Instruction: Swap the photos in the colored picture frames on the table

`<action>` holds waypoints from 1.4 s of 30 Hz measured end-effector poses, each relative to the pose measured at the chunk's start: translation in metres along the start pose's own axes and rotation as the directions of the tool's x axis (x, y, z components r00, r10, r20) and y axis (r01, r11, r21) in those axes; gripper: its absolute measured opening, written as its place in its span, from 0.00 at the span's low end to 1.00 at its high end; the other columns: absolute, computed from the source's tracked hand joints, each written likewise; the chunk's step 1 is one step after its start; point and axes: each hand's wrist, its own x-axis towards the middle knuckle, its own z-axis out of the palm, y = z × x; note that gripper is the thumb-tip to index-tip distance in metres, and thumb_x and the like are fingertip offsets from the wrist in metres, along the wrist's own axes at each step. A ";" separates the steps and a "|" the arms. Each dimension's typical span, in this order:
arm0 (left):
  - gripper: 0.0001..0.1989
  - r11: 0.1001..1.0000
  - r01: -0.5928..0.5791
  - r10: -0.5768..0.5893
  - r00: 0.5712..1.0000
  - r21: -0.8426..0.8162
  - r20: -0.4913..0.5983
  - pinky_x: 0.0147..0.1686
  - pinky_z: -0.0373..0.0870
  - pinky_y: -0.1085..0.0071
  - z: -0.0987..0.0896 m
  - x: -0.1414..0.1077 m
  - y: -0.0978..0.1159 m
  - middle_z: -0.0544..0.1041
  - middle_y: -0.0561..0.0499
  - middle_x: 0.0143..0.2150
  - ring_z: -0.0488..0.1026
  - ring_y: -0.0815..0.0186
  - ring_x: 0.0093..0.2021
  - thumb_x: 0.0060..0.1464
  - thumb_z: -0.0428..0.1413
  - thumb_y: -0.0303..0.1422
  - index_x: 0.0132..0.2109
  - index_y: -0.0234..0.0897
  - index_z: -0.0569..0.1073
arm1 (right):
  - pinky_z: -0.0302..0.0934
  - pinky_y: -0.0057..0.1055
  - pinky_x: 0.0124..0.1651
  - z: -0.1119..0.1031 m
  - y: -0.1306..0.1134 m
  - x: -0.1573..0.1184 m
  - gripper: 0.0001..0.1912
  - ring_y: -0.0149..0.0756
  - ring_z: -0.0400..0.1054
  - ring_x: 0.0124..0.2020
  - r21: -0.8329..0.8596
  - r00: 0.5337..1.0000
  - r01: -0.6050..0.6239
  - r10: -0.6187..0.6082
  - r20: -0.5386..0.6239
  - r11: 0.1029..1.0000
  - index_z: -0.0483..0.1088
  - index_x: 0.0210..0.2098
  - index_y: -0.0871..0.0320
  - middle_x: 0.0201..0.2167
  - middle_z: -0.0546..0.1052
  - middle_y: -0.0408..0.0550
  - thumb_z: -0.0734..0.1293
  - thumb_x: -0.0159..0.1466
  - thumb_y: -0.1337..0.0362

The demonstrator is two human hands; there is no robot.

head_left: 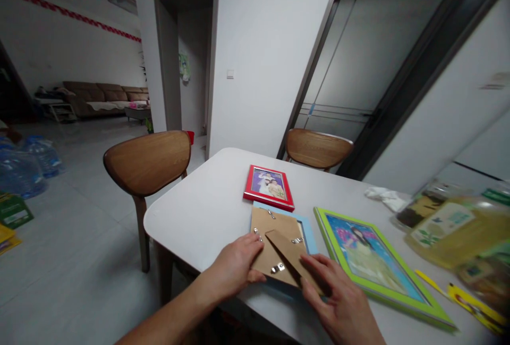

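A brown backing board [261, 221] with several small metal clips lies over a light blue picture frame [309, 232] whose top and right edges show. My left hand [235, 264] grips the board's left edge, fingers beside a clip and thumb lower down. Between the thumb and fingers of my right hand [337, 292] is the brown stand flap [290, 249], tilted up from the board at its lower end. Just beyond is a red photo frame [269, 188], face up, and to the right lies a larger lime green photo frame [368, 260].
On the table's [199, 212] right side are a bottle of yellow liquid [444, 231], a crumpled white tissue [384, 196] and a yellow-handled tool [474, 305]. Wooden chairs stand at the left [149, 162] and far side [319, 148]. Large water bottles [19, 167] are on the floor.
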 end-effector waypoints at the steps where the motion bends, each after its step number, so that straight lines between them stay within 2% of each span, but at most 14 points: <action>1: 0.26 1.000 -0.008 0.008 1.000 0.003 0.010 0.53 0.55 0.68 0.005 0.004 0.001 0.63 0.43 0.54 0.59 0.60 0.54 0.39 0.61 0.33 0.48 0.34 0.64 | 0.63 0.35 0.42 -0.001 0.006 -0.003 0.16 0.39 0.67 0.40 -0.015 1.000 -0.019 0.019 0.006 1.000 0.69 0.37 0.57 0.39 0.70 0.53 0.60 0.52 0.57; 5: 0.22 0.999 -0.003 0.001 0.999 0.055 0.039 0.49 0.58 0.66 0.013 0.013 0.001 0.65 0.45 0.51 0.62 0.58 0.51 0.41 0.60 0.34 0.45 0.35 0.66 | 0.62 0.35 0.43 0.004 0.016 -0.008 0.16 0.39 0.67 0.40 -0.044 0.996 -0.078 0.080 0.030 0.996 0.70 0.36 0.57 0.38 0.71 0.53 0.59 0.52 0.57; 12: 0.18 0.993 0.024 -0.039 0.991 0.115 0.131 0.50 0.52 0.54 0.012 0.014 0.000 0.65 0.47 0.51 0.60 0.58 0.52 0.45 0.57 0.36 0.44 0.38 0.65 | 0.61 0.37 0.45 0.008 0.020 -0.010 0.17 0.40 0.67 0.41 -0.066 0.995 -0.096 0.098 0.031 0.993 0.70 0.36 0.58 0.40 0.71 0.54 0.59 0.52 0.57; 17: 0.15 0.989 0.001 -0.024 0.987 0.149 0.158 0.52 0.47 0.53 0.012 0.011 0.002 0.65 0.47 0.51 0.58 0.58 0.53 0.49 0.53 0.36 0.45 0.39 0.64 | 0.61 0.37 0.45 0.007 0.021 -0.016 0.17 0.40 0.66 0.42 -0.094 0.994 -0.097 0.101 0.031 0.991 0.70 0.36 0.56 0.41 0.70 0.53 0.59 0.52 0.55; 19: 0.14 0.984 -0.005 -0.022 0.989 0.177 0.147 0.51 0.49 0.54 0.013 0.012 0.002 0.65 0.47 0.50 0.59 0.58 0.53 0.50 0.52 0.35 0.45 0.39 0.64 | 0.61 0.37 0.46 0.010 0.023 -0.016 0.17 0.40 0.66 0.42 -0.113 0.995 -0.084 0.089 0.037 0.990 0.70 0.37 0.57 0.41 0.70 0.53 0.59 0.53 0.56; 24: 0.07 0.970 -0.004 -0.025 0.993 0.243 0.117 0.48 0.55 0.59 0.016 0.014 -0.003 0.69 0.48 0.45 0.61 0.59 0.51 0.51 0.50 0.33 0.38 0.37 0.67 | 0.60 0.37 0.46 0.026 0.025 -0.014 0.16 0.40 0.63 0.43 -0.146 0.999 0.011 -0.006 0.032 0.989 0.68 0.39 0.58 0.41 0.68 0.54 0.59 0.54 0.60; 29: 0.10 0.977 0.018 -0.038 0.995 0.213 0.088 0.51 0.50 0.54 0.014 0.006 -0.009 0.65 0.46 0.51 0.55 0.59 0.55 0.51 0.49 0.33 0.42 0.38 0.66 | 0.58 0.39 0.45 0.037 0.022 -0.011 0.15 0.41 0.61 0.43 -0.172 0.994 0.105 -0.105 0.009 0.979 0.68 0.40 0.60 0.41 0.67 0.56 0.58 0.55 0.63; 33: 0.18 0.989 -0.024 0.011 0.996 0.144 0.089 0.53 0.48 0.55 0.016 -0.004 -0.015 0.62 0.45 0.54 0.52 0.57 0.57 0.46 0.55 0.38 0.45 0.38 0.64 | 0.57 0.40 0.45 0.036 0.017 -0.005 0.14 0.41 0.60 0.43 -0.192 0.988 0.148 -0.136 0.075 0.970 0.68 0.40 0.58 0.41 0.68 0.55 0.58 0.56 0.64; 38: 0.13 0.996 -0.028 0.022 0.997 0.089 0.068 0.53 0.49 0.60 0.017 -0.008 -0.019 0.63 0.47 0.54 0.54 0.60 0.57 0.45 0.56 0.34 0.40 0.38 0.65 | 0.55 0.41 0.46 0.034 0.004 0.004 0.14 0.41 0.59 0.46 -0.173 0.958 0.256 -0.226 0.175 0.951 0.69 0.41 0.54 0.43 0.68 0.52 0.58 0.57 0.64; 42: 0.12 0.997 -0.004 0.000 0.999 0.080 0.043 0.53 0.50 0.61 0.017 -0.007 -0.019 0.64 0.46 0.53 0.55 0.60 0.57 0.44 0.57 0.33 0.38 0.37 0.65 | 0.55 0.40 0.45 0.035 -0.004 0.007 0.14 0.40 0.59 0.48 -0.119 0.926 0.322 -0.286 0.247 0.939 0.69 0.41 0.51 0.46 0.67 0.50 0.58 0.57 0.64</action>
